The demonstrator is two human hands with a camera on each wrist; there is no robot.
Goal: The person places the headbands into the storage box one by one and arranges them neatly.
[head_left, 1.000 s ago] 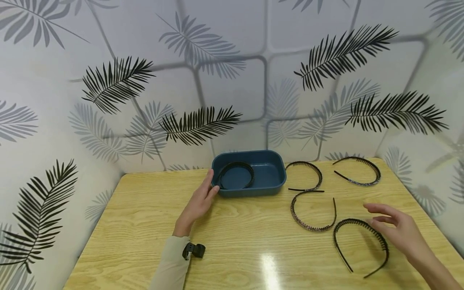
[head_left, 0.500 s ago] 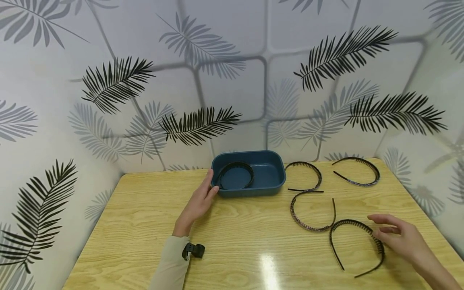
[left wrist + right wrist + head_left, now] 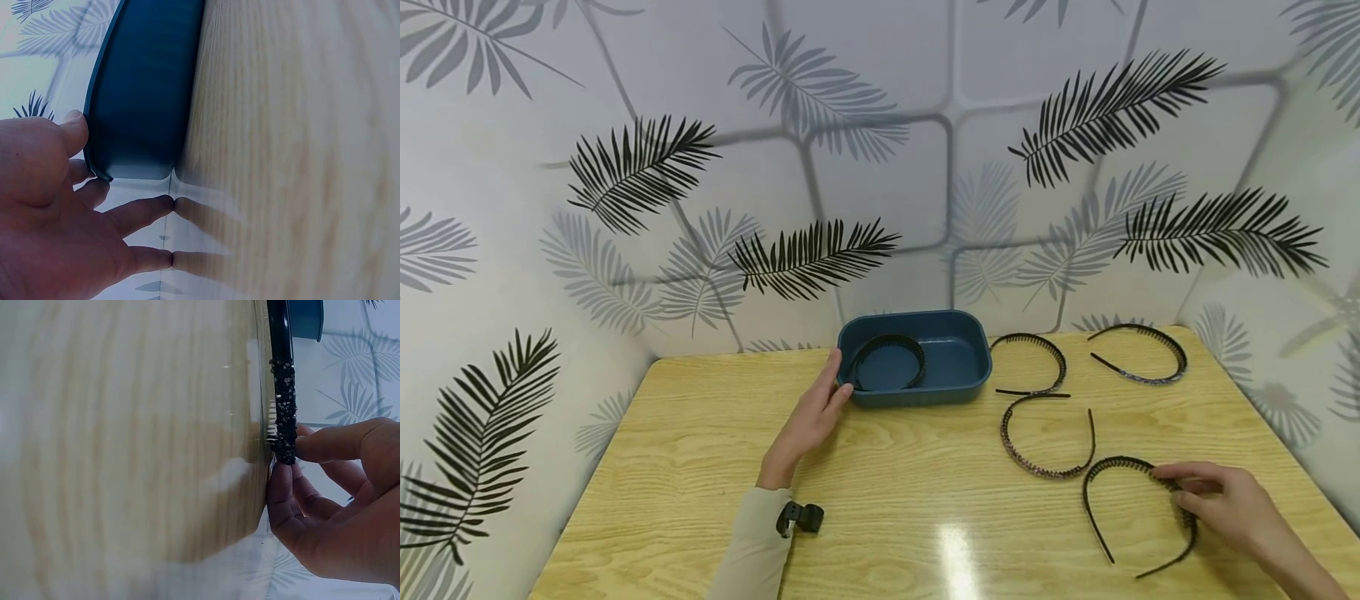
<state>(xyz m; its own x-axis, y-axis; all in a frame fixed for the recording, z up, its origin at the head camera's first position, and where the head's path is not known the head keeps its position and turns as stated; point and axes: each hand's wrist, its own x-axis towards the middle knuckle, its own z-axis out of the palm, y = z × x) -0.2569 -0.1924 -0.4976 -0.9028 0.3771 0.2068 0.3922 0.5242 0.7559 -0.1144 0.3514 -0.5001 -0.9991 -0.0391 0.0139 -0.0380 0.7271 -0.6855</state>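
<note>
A blue plastic tub stands at the back of the table with a black toothed headband lying in its left half. My left hand grips the tub's left end by the rim, thumb at the front corner; in the left wrist view two of its fingertips reach down to the table. At the right, my right hand pinches the curved side of a black headband. Dark sparkly beading covers that headband in the right wrist view, with thumb and fingers on either side of it.
Left of the held headband lies one with pinkish beading. Another headband sits against the tub's right side, and one with bluish beading is at the back right. A leaf-patterned wall borders the wooden table.
My right hand has come down and left onto the nearest headband and now pinches it. That headband has slid slightly left, against the pink-beaded one. My left hand and the tub have stayed put.
</note>
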